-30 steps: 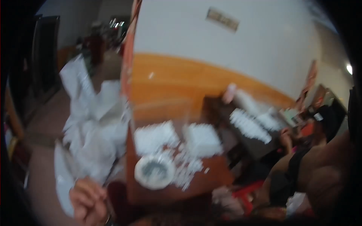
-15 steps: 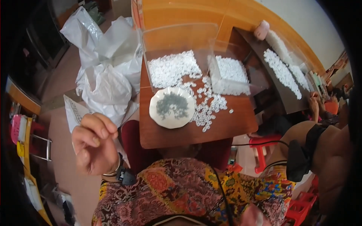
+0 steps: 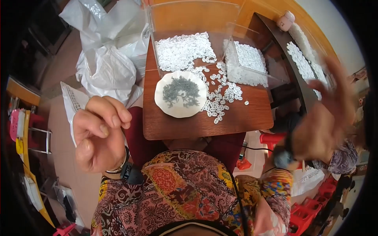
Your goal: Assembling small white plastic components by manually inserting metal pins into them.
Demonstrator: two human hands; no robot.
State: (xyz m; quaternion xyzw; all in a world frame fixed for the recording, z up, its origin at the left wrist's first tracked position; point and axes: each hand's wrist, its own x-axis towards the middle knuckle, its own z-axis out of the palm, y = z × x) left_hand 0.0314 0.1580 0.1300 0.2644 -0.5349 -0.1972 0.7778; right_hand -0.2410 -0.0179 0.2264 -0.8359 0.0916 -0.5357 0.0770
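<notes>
My left hand [image 3: 103, 135] is raised to the left of the table's near corner. Its fingers curl loosely, the thumb stands apart, and nothing shows in it. Up at the right, off the table's side, my right hand [image 3: 328, 110] is smeared by motion, so I cannot make out its fingers. A pale scalloped plate [image 3: 181, 112] on the brown table [image 3: 248, 121] holds many small grey pieces [image 3: 177, 88]. Small white oval pieces with holes [image 3: 215, 105] lie scattered to its right. Behind the plate, more white pieces [image 3: 183, 49] fill an open clear bin [image 3: 193, 17].
A second clear bin [image 3: 250, 59] of white pieces stands at the table's right. Beyond is a dark side table [image 3: 271, 29] with white pieces and a pink container [image 3: 286, 21]. White sacks [image 3: 110, 74] stand left on the floor. Red stools [image 3: 303, 216] and another person's sleeve [image 3: 344, 159] are at right.
My right hand has swung up and come into view at the right. The left hand stays raised and loosely curled. The view has shifted, so the table appears higher in the picture.
</notes>
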